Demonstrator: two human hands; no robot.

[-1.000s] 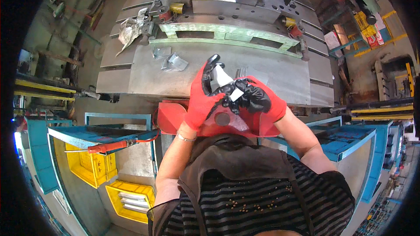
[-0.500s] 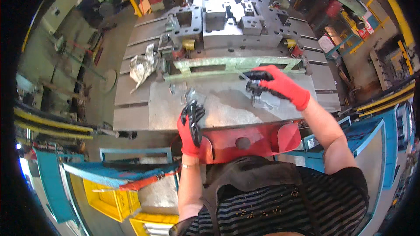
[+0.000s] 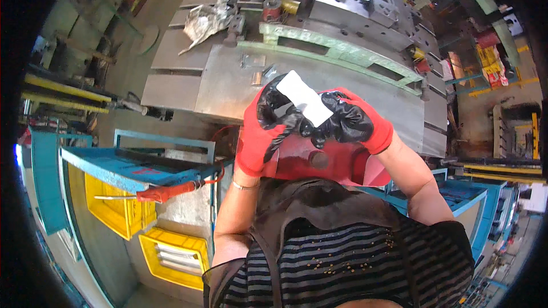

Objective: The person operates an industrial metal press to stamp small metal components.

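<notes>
Head view: the left hand and right hand are working together, both clamping on one pale plate, gripping its opposite sides, apparently steadying it while its bright face is showing upward. They are holding it on the near side of the green rail, over the desk. Small parts are lying near the rail's left end, seemingly within easy reach; a rag is resting left of it; the die is standing behind it.

No legible lettering, labels, numbers or signs.
</notes>
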